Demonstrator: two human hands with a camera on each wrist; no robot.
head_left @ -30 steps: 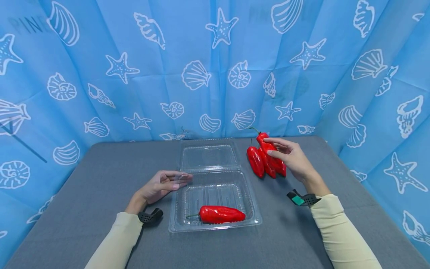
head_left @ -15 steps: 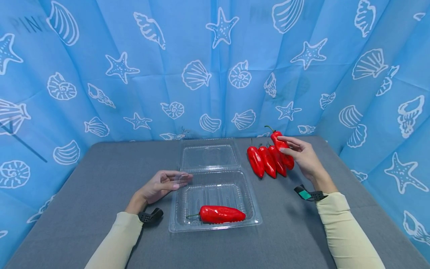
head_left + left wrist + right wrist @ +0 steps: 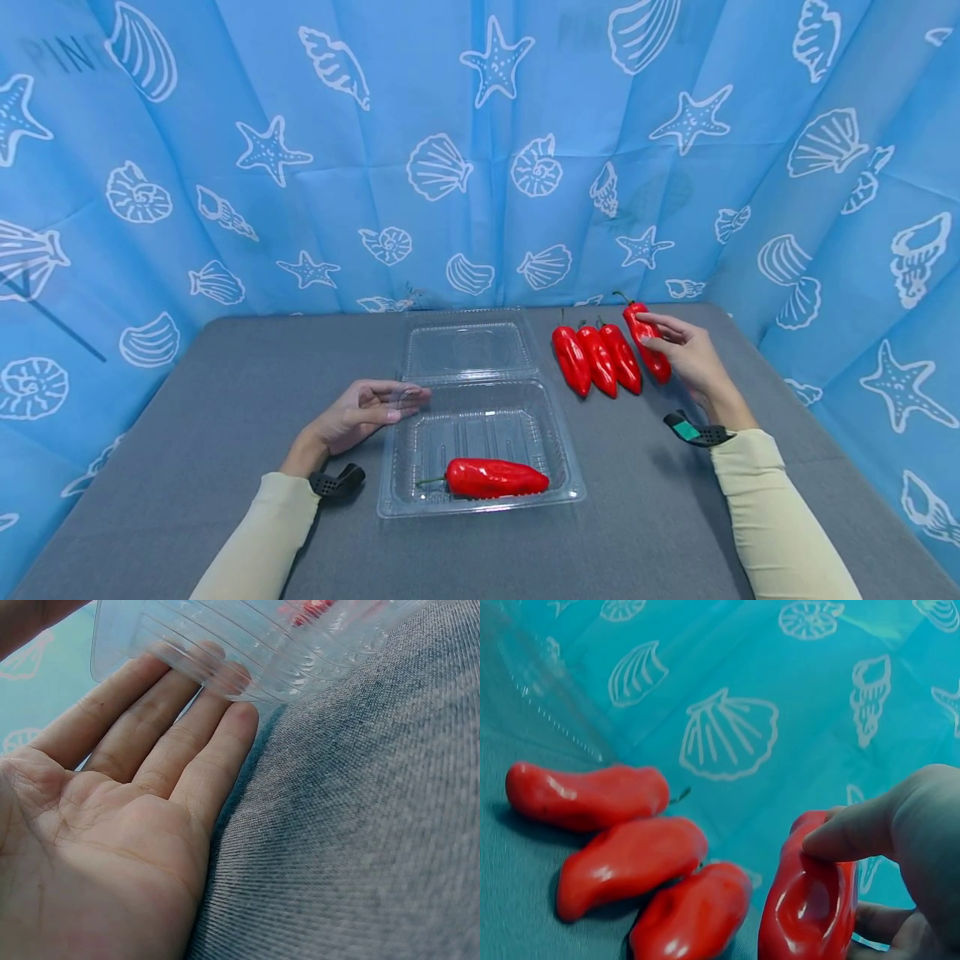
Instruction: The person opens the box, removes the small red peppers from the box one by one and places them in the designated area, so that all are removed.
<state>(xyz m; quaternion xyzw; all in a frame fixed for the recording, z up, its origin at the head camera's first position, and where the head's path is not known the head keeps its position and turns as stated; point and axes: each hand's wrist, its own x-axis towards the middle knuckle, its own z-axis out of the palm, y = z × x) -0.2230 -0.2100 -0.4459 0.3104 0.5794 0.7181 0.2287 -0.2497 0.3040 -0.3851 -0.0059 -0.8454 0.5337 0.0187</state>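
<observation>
My right hand (image 3: 696,360) pinches a red pepper (image 3: 642,330) between thumb and fingers, its green stem pointing up and away. In the right wrist view the thumb presses the side of this pepper (image 3: 806,915). Three more red peppers (image 3: 598,358) lie in a row just left of it. My left hand (image 3: 360,415) is at the left side of a clear plastic clamshell container (image 3: 450,429), fingers straight against its wall. In the left wrist view, the fingertips (image 3: 238,720) reach the ribbed plastic from outside. One red pepper (image 3: 495,478) lies crosswise inside, along the near wall.
The container's lid (image 3: 468,348) lies folded back on the far side. Grey cloth (image 3: 247,392) covers the table. Behind it hangs a blue curtain (image 3: 337,208) with white shells and starfish. Each wrist wears a black band (image 3: 337,482).
My right hand has carried its pepper rightwards from over the row and lowered it to the row's right end. The left hand and container have not moved.
</observation>
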